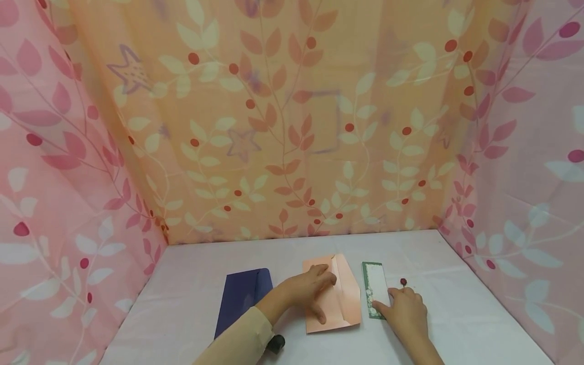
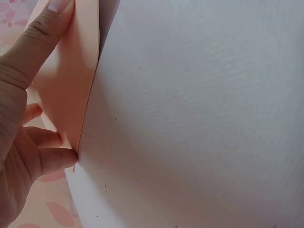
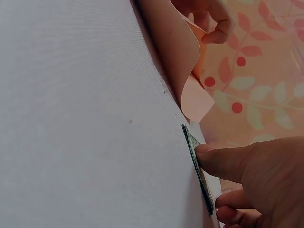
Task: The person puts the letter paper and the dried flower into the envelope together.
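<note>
Your left hand [image 1: 310, 288] spreads over a smooth peach paper envelope [image 1: 332, 304] on the white worktop [image 1: 461, 299], fingers apart, thumb on the near side. Just right of the envelope lies a slim, green-bordered floral card [image 1: 376, 284]; your right hand [image 1: 407, 306] rests its thumb on it, fingers bent by its right edge. Whether they pinch it, I cannot tell.

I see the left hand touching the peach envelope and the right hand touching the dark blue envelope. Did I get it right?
Not quite: the right hand isn't touching the dark blue envelope. It is touching the green-edged card, as the head view shows. The left hand is touching the peach envelope, just as you said.
</note>
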